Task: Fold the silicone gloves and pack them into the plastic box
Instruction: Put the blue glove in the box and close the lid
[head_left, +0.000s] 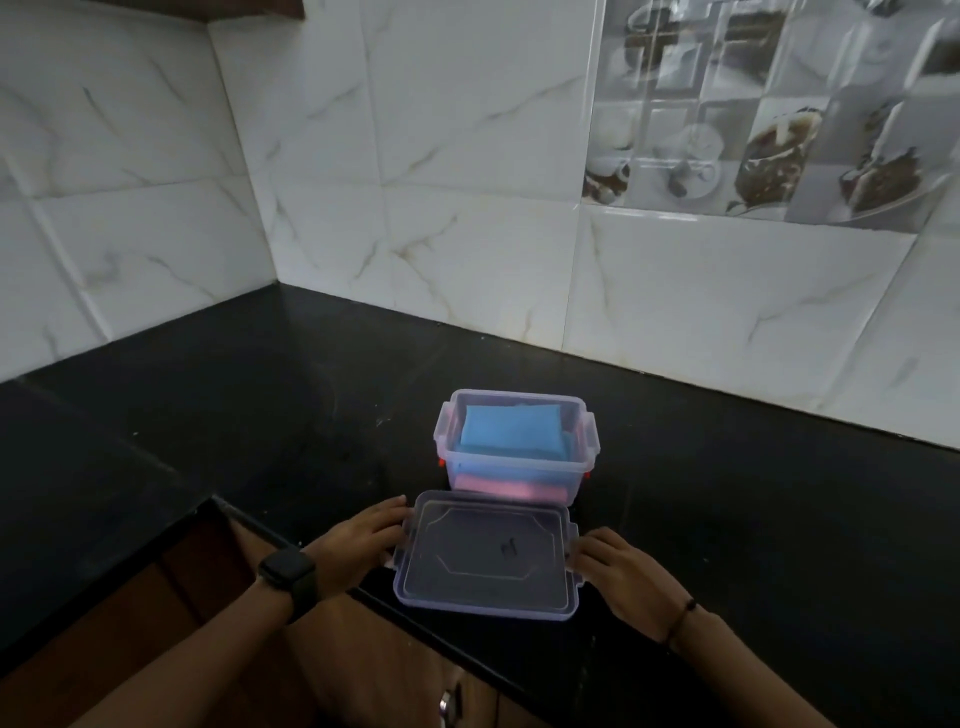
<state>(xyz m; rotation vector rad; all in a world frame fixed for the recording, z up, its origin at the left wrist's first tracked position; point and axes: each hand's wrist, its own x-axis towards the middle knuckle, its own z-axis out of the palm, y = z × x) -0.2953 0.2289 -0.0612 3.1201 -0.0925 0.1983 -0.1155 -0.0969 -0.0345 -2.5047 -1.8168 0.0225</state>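
A clear plastic box (584, 441) stands on the black counter, its top uncovered. Inside it lies a folded blue glove (506, 432) on top of a folded pink glove (506, 483), the pink one seen through the front wall. In front of the box, nearer to me, is the clear lid (488, 561), lying flat. My left hand (358, 540) grips the lid's left edge and my right hand (621, 571) grips its right edge. A dark watch is on my left wrist.
The black counter (260, 415) runs into a corner, with white marble-pattern tiled walls (441, 182) behind and to the left. The counter's front edge is just under the lid, above brown cabinet fronts (374, 670) with a metal handle (449, 701).
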